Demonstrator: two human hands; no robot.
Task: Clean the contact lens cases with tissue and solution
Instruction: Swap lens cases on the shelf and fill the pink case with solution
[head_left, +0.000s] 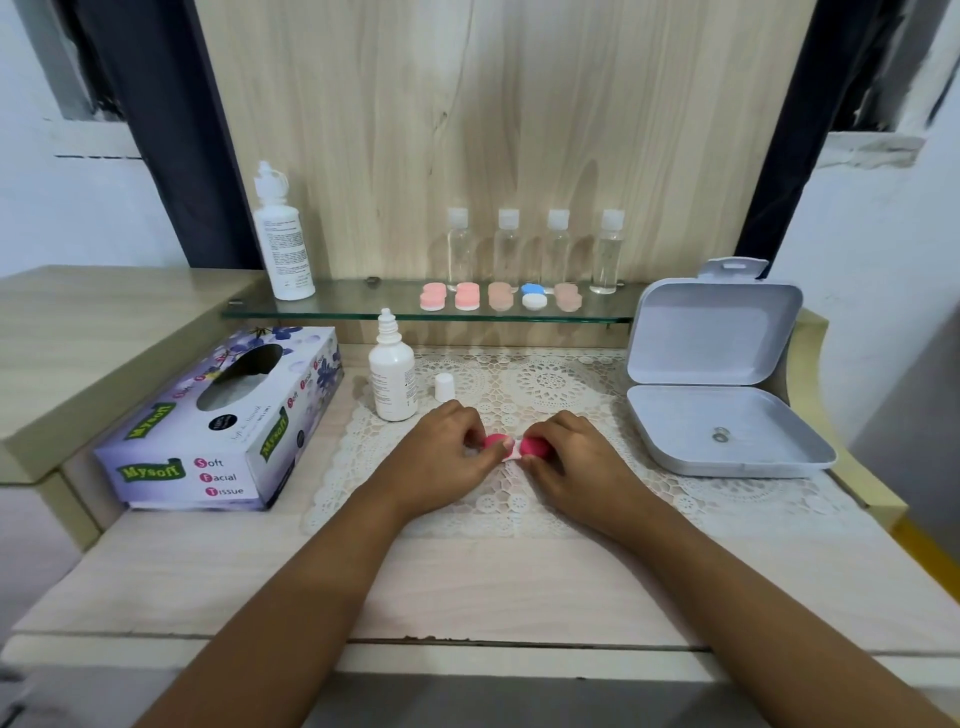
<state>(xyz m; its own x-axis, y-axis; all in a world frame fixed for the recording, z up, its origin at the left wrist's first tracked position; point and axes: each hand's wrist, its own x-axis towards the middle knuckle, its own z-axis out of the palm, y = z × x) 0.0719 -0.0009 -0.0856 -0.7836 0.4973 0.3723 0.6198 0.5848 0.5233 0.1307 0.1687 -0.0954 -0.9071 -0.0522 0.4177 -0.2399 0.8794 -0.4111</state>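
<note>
Both hands meet on the white lace mat: left hand and right hand each pinch one pink screw cap of a white contact lens case. Beside them, the purple cardboard tissue box reads "Mysoft Soft Facial Tissue".

Pale matt wood-grain desk, white openwork lace mat, clear glass shelf, grey plastic box, printed cardboard tissue box

Open grey hinged box on lace mat, small metal ring inside it, glass shelf behind
</note>
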